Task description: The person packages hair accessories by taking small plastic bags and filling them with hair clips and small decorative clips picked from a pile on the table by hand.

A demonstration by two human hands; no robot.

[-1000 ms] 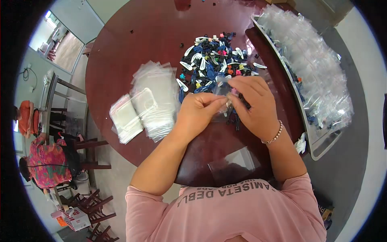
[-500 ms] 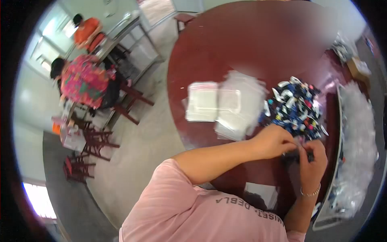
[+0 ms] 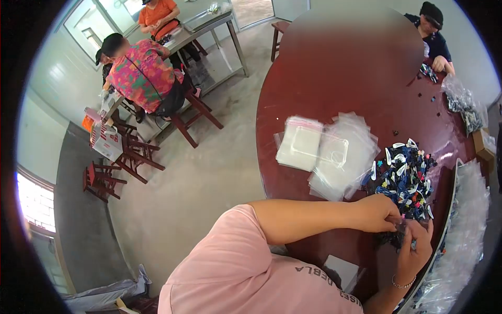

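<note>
Between your two hands, just past the near side of the big clip pile [image 3: 405,175], is what looks like a small see-through bag [image 3: 400,224] with something dark at it. Your left hand [image 3: 375,212] is almost closed, with thumb and finger tips pinching the bag. Your right hand [image 3: 417,246] is partly curled and has hold of the other side, with one finger sticking up.

The bag should be very light, thin and floppy. It may slip, and a hard pull could stretch or rip it. Best hold it by the top edges, one pinch at each side, and not by the middle. Any clip in it would feel stiff and hard.

It seems to slant from your left finger tips down to your right palm. Your fingers hide most of it, so you cannot tell where its mouth points or which side is long.

Left of your hands are the loose flat bags [image 3: 337,157]. Right of them is the tray [image 3: 451,209] with lots of puffy bags [image 3: 468,235].
</note>
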